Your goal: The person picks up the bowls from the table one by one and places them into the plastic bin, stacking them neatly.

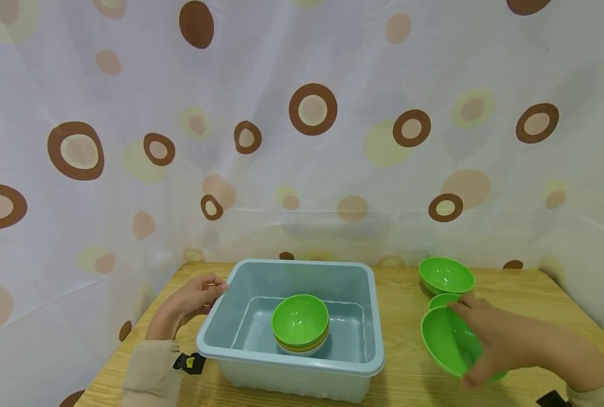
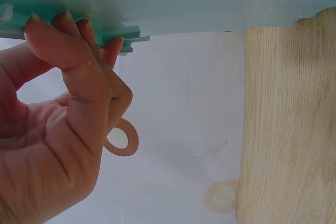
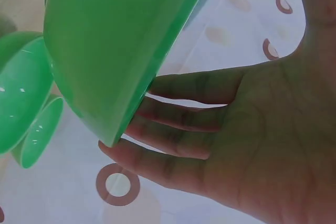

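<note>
A light blue plastic basin (image 1: 302, 365) stands on the table, with a green bowl (image 1: 300, 320) inside it, stacked over a yellow and a white one. My left hand (image 1: 192, 298) holds the basin's left rim; in the left wrist view, its bent fingers (image 2: 79, 72) meet the wall just under that rim. To the basin's right, my right hand (image 1: 510, 336) grips a tilted green bowl (image 1: 446, 339) by its rim, fingers at the far side and thumb at the near side. In the right wrist view, the fingers (image 3: 173, 166) lie along this bowl's edge.
Behind the held bowl, a small green bowl (image 1: 441, 300) and a larger green bowl (image 1: 444, 275) sit near the table's back right. The wooden table (image 1: 403, 316) ends at a patterned curtain (image 1: 352, 169), which also hangs along both sides.
</note>
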`<action>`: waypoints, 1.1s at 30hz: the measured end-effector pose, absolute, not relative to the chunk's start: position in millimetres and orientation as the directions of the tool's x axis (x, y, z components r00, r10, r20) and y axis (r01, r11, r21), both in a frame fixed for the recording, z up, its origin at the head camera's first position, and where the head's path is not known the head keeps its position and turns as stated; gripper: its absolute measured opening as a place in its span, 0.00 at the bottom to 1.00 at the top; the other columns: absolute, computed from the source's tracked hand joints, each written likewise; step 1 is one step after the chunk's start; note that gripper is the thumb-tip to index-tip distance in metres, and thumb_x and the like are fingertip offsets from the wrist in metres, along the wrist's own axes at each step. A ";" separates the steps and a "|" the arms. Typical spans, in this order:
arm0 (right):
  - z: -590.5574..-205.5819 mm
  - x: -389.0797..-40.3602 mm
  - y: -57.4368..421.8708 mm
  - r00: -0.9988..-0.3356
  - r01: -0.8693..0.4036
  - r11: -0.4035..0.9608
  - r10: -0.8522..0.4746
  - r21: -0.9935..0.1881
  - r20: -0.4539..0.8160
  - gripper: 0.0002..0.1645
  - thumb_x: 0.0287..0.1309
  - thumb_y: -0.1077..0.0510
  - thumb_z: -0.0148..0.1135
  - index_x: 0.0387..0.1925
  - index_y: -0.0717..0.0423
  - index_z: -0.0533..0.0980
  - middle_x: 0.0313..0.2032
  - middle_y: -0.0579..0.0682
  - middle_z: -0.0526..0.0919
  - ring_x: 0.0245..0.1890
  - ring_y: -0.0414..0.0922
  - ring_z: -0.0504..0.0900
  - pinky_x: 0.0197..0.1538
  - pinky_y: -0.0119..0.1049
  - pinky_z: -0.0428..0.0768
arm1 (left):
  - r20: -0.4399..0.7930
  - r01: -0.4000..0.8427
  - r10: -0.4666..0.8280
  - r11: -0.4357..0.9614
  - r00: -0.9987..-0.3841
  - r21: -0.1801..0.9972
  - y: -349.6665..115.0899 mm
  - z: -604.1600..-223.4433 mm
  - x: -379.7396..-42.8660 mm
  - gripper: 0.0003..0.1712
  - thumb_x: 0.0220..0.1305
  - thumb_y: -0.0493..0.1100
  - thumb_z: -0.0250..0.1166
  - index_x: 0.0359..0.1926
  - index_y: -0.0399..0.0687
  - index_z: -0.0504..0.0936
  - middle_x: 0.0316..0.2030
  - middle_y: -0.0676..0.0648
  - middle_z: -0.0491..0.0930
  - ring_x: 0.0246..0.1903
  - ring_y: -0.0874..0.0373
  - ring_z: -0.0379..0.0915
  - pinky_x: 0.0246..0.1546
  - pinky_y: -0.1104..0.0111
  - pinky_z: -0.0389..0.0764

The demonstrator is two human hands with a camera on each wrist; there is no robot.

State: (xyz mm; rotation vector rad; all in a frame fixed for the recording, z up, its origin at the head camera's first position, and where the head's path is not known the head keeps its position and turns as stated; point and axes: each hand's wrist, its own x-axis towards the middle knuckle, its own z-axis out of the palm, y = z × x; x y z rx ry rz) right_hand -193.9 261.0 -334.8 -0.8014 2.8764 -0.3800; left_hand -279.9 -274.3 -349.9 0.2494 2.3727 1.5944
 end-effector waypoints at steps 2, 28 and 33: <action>-329.5 -195.0 258.8 -0.848 -0.492 0.824 -0.526 -0.280 -0.060 0.67 0.28 0.42 0.81 0.60 0.80 0.58 0.59 0.78 0.58 0.57 0.74 0.63 0.49 0.64 0.71 | -0.128 -0.007 0.295 0.377 -0.947 0.926 -274.1 -349.6 -279.8 0.17 0.72 0.46 0.55 0.47 0.33 0.71 0.31 0.47 0.75 0.28 0.58 0.72 0.33 0.66 0.79; -269.7 -202.0 216.6 -0.805 -0.580 0.781 -0.593 -0.230 0.018 0.71 0.31 0.32 0.77 0.65 0.74 0.57 0.56 0.62 0.63 0.51 0.56 0.72 0.46 0.47 0.77 | -0.128 -0.012 0.274 0.389 -0.953 0.921 -272.7 -349.7 -279.6 0.15 0.72 0.45 0.55 0.46 0.34 0.71 0.31 0.47 0.75 0.28 0.58 0.72 0.33 0.66 0.79; -258.5 -205.5 205.7 -0.800 -0.592 0.779 -0.599 -0.206 0.034 0.73 0.30 0.28 0.75 0.65 0.74 0.58 0.57 0.63 0.63 0.55 0.60 0.68 0.49 0.54 0.75 | -0.128 -0.010 0.277 0.390 -0.952 0.921 -273.2 -350.4 -280.0 0.16 0.72 0.45 0.55 0.46 0.34 0.70 0.31 0.47 0.74 0.28 0.58 0.72 0.33 0.66 0.79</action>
